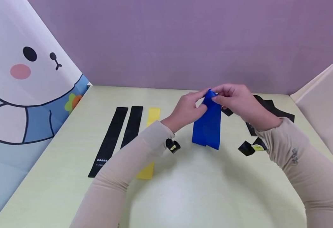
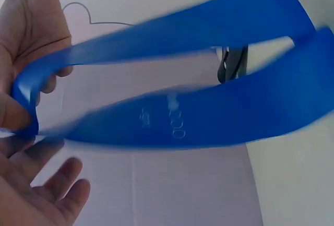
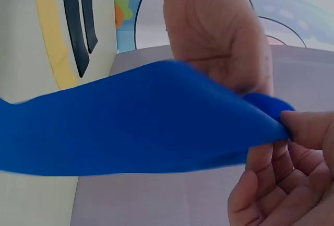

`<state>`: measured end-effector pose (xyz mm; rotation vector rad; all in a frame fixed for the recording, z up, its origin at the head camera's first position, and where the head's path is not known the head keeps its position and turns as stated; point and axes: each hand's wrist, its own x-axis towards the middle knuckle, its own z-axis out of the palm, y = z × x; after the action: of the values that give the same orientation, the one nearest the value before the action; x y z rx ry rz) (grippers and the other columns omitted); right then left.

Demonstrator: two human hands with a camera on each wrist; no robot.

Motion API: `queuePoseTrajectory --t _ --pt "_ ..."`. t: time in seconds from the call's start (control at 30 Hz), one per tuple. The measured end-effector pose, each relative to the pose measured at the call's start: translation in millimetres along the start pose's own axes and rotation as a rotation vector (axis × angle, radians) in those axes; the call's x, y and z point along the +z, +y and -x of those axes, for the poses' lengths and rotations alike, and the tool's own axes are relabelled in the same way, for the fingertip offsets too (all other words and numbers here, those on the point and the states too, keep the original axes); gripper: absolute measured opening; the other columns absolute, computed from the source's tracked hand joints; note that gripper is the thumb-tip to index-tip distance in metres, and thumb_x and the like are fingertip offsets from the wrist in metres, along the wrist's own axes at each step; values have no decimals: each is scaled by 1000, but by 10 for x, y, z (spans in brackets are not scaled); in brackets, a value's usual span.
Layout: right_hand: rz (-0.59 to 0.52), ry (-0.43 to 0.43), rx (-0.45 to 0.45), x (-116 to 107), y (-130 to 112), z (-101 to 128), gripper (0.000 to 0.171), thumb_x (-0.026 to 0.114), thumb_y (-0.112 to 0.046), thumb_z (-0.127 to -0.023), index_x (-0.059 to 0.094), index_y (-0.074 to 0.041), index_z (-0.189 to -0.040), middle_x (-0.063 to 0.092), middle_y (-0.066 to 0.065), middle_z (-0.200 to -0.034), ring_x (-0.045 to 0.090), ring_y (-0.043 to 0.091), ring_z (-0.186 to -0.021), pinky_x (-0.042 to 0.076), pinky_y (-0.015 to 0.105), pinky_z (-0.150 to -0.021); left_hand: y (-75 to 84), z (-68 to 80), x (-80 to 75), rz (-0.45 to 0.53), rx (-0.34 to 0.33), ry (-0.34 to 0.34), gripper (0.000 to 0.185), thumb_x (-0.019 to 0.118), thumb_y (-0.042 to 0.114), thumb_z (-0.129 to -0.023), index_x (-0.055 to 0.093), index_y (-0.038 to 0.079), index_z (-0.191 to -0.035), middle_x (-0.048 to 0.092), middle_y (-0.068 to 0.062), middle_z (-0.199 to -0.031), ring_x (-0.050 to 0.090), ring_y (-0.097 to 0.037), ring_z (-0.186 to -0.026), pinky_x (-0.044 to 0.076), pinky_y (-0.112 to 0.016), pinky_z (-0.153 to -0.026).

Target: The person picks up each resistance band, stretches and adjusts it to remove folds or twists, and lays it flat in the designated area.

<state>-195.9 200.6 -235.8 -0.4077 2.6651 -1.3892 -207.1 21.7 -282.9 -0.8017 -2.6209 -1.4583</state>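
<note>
You hold a wide, smooth blue loop band (image 1: 207,128) with pale print, pinched narrow on top, hanging over the counter (image 1: 180,199).

The right fingers (image 3: 243,192) pinch a blue band (image 3: 130,124) that partly hides the left hand (image 3: 211,30).

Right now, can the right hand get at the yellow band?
Probably not directly: the right hand is pinching the top of the blue band, and in the head view the left sleeve crosses the middle of the yellow band.
</note>
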Motion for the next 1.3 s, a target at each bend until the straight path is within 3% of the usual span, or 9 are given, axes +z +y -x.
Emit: queuePoseTrajectory --t 0.13,0.37,0.5,0.6,0.8,1.0,1.13,1.23,1.3 --pt "16 -3 -3 -18 13 21 30 51 -21 -100 61 -2 -121 66 11 -110 63 15 -89 49 25 -78 -6 0 -17 149 -44 -11 37 49 12 -99 54 6 -135 63 -6 -124 63 -15 -101 49 -22 -87" --pt "-10 33 -51 -31 34 7 29 50 -20 -101 61 2 -115 67 3 -94 61 15 -82 45 26 -75 0 9 -119 271 -104 -52 25 52 17 -100 66 1 -113 69 -11 -104 66 -20 -90 52 -28 -84" --pt "-34 -31 -54 -70 64 2 28 50 -18 -100 61 4 -113 68 -2 -88 63 14 -81 46 26 -79 -3 21 -186 350 -109 -129 24 51 13 -100 66 -3 -109 69 -13 -102 64 -21 -92 49 -29 -87" --pt "-33 -100 -45 -115 89 6 30 50 -20 -101 61 5 -113 69 -3 -85 64 14 -81 47 28 -82 -22 24 -228 402 -95 -179 22 50 10 -100 66 -4 -96 68 -13 -92 61 -22 -87 47 -30 -87" --pt "-40 -170 -40 -161 145 13 32 50 -22 -101 62 6 -110 68 -3 -84 64 16 -77 52 26 -74 -28 42 -273 501 -75 -265 24 48 5 -98 61 -2 -78 65 -8 -80 60 -23 -82 48 -30 -86" --pt "-84 -171 -82 -136 226 8 30 49 -21 -101 64 4 -106 67 -2 -81 64 16 -71 53 25 -70 38 70 -320 545 -40 -329 18 47 2 -98 60 -10 -95 67 -15 -89 63 -24 -85 50 -34 -88" --pt "-143 -139 -120 -129 308 10 22 50 -21 -101 69 -9 -97 66 -1 -77 64 16 -65 54 25 -64 48 103 -376 465 -53 -405 17 53 -2 -95 58 -12 -108 69 -19 -95 67 -25 -86 51 -33 -88" --pt "-229 -100 -114 -166 386 30 22 51 -19 -100 71 -18 -91 62 -1 -73 59 14 -60 51 23 -57 6 131 -400 445 -98 -456 29 56 -5 -92 52 -9 -121 68 -23 -103 68 -27 -90 52 -34 -87" --pt "-325 -84 -110 -198 440 39 23 52 -16 -100 72 -19 -89 61 -1 -73 58 12 -58 49 21 -54 -33 142 -409 484 -118 -462 40 57 -7 -91 45 -6 -130 66 -25 -108 67 -29 -94 52 -36 -88"
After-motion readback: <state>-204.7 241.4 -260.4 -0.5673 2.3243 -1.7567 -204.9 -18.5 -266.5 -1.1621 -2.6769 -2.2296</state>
